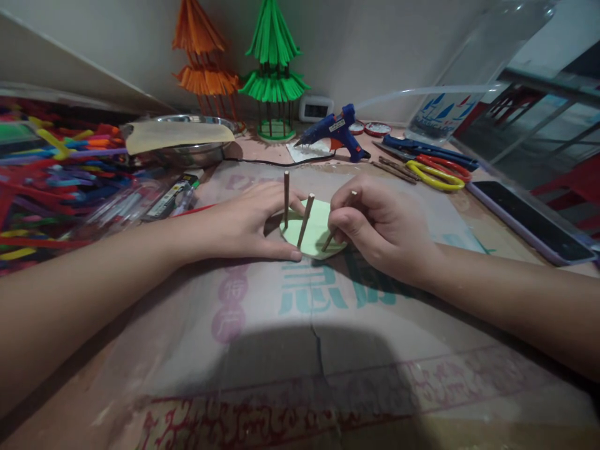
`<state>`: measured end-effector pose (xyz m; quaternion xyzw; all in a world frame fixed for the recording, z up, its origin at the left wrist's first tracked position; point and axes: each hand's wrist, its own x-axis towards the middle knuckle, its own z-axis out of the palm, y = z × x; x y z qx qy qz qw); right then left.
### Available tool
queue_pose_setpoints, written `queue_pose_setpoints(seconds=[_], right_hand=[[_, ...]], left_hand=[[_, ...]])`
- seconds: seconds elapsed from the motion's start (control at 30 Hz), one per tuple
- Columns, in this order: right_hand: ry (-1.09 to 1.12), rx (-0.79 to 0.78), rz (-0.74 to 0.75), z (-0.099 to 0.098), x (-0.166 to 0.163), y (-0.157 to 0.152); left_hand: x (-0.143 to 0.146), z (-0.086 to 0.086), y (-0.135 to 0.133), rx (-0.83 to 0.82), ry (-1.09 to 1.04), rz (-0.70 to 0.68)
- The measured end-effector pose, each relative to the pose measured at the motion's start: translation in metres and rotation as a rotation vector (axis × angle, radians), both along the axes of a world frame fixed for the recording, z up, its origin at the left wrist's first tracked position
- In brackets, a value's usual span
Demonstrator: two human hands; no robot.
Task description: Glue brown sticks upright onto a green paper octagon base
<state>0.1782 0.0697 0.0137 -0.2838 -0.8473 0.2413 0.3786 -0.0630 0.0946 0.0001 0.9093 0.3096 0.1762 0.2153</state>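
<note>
Green disc [319, 232] sat on the cardboard sheet [300, 350] covering the tabletop, right between both hands, and it carried two sticks: an upright stick [286, 200] at the disc's far left edge and a leaning stick [305, 220] just right of that. Left hand [248, 222] lay open and flat, fingers pressed by the disc's left rim, thumb along its near edge, pinning it down. Right hand [379, 228] was closed, fingertips pinched round a third stick [327, 242] whose lower end met the disc's right side at a slant. The step looked like seating that stick. Doing it well would likely mean bringing it upright to match the first and pressing straight down, disc held firm so the leaning stick wasn't knocked. Glue gun [335, 132] lay well beyond the disc, scissors [434, 175] off to its far right.
</note>
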Motion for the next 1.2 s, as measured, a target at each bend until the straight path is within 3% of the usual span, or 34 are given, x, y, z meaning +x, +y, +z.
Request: queue_pose_setpoints(seconds=[1.2], right_hand=[[-0.093,0.137,0.036,0.0022,0.0005,0.0005]], left_hand=[[0.0011,0.0003,-0.0003,0.027,0.021,-0.009]])
